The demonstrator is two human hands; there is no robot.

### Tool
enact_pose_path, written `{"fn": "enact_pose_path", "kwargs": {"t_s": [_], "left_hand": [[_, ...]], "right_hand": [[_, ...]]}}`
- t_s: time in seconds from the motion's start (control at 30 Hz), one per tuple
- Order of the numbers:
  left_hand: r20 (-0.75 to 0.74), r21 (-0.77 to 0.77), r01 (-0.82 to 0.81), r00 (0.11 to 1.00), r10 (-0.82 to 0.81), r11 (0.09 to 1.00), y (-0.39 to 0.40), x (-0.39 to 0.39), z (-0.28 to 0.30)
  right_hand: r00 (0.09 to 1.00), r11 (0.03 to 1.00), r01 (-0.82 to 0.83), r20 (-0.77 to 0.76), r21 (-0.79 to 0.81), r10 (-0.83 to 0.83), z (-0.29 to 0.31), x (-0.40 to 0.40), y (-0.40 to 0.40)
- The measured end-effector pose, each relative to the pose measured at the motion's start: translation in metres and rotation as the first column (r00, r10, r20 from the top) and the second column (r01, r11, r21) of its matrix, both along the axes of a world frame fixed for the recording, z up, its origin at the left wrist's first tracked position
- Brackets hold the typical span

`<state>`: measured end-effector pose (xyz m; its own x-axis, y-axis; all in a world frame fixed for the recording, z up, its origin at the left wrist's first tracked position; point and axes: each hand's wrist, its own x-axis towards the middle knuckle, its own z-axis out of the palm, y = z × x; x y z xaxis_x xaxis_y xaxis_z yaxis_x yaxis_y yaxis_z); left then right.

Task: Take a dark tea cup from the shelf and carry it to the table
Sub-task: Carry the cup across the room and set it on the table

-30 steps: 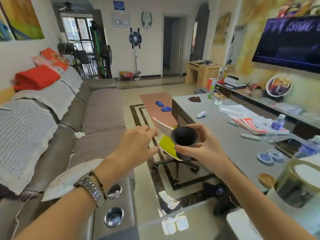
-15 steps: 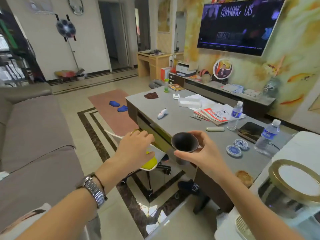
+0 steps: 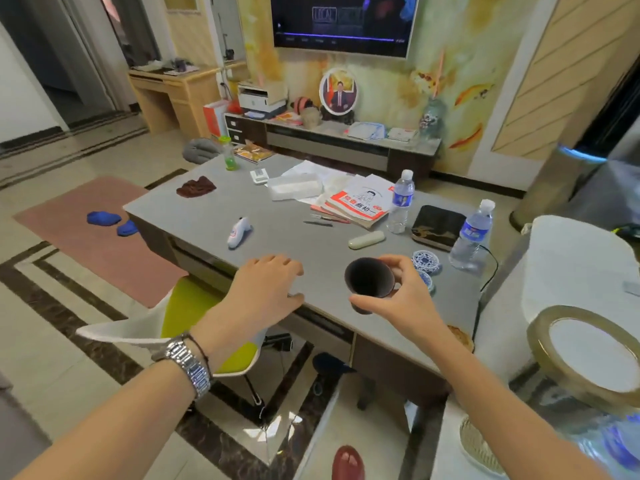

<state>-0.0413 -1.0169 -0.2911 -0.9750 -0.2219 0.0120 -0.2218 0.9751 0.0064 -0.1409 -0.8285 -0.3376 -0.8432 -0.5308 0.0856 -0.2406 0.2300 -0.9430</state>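
Observation:
A small dark tea cup with a flared rim is held tilted in my right hand, thumb below and fingers over its far side. The cup hovers above the near edge of the grey table. My left hand, wearing a metal watch at the wrist, is open with fingers spread just over the table's front edge, left of the cup, holding nothing.
On the table lie two water bottles, blue-and-white coasters, a black tray, booklets, a white case and a white remote. A green chair stands under the front edge. A gold-rimmed lid sits at right.
The view has swung right and closer to the table. Both hands now reach over the table's near edge, the cup still in my right hand.

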Motion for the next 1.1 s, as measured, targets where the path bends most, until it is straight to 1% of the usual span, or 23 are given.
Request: {"fn": "enact_pose_path", "kwargs": {"t_s": [0.27, 0.4, 0.5, 0.67, 0.8, 1.1], "left_hand": [[0.134, 0.026, 0.034, 0.99, -0.037, 0.999, -0.049, -0.117, -0.049], [0.187, 0.043, 0.019, 0.982, -0.027, 0.999, -0.071, -0.165, -0.078], [0.215, 0.104, 0.0, 0.976, -0.022, 0.995, -0.084, -0.193, -0.102], [0.277, 0.187, -0.011, 0.96, -0.042, 0.982, -0.097, -0.233, -0.137], [0.333, 0.209, 0.033, 0.937, -0.103, 0.977, -0.101, -0.256, -0.157], [0.363, 0.226, 0.136, 0.907, -0.214, 0.964, -0.111, -0.301, -0.186]], "right_hand": [[0.991, 0.991, 0.122, 0.05, 0.062, -0.125, -0.054, -0.102, -0.047], [0.984, 0.978, 0.146, 0.084, 0.152, -0.16, -0.08, -0.148, -0.068], [0.975, 0.966, 0.169, 0.113, 0.196, -0.193, -0.102, -0.176, -0.082], [0.959, 0.946, 0.184, 0.161, 0.267, -0.232, -0.138, -0.206, -0.098], [0.942, 0.926, 0.222, 0.178, 0.305, -0.285, -0.162, -0.222, -0.107], [0.902, 0.88, 0.317, 0.175, 0.354, -0.395, -0.189, -0.244, -0.119]]}}
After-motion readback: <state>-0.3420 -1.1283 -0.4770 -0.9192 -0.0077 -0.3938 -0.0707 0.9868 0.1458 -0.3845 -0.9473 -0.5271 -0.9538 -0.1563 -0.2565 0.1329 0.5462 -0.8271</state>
